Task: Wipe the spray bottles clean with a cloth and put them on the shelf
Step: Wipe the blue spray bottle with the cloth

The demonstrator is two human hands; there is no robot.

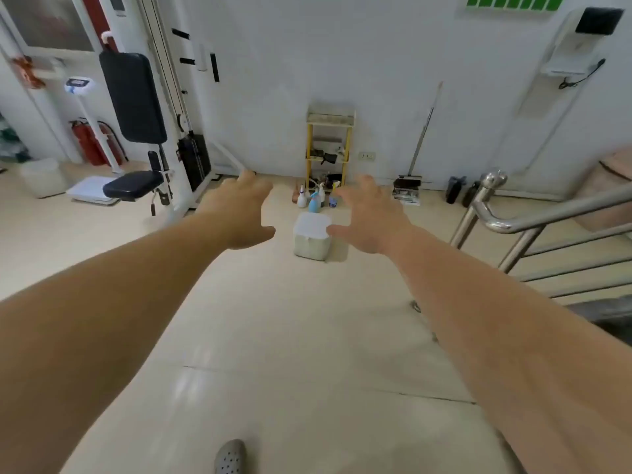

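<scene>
Several spray bottles stand on the floor far ahead by the wall: a white one, a light blue one and a dark blue one among them. Behind them rises a narrow yellow-framed shelf with dark items on its tiers. My left hand and my right hand are stretched forward at arm's length, fingers spread, holding nothing and well short of the bottles. No cloth is visible.
A white lidded tub sits on the tiled floor before the bottles. A gym machine with black pads stands at the left, a steel stair railing at the right. A broom and dustpan lean on the wall.
</scene>
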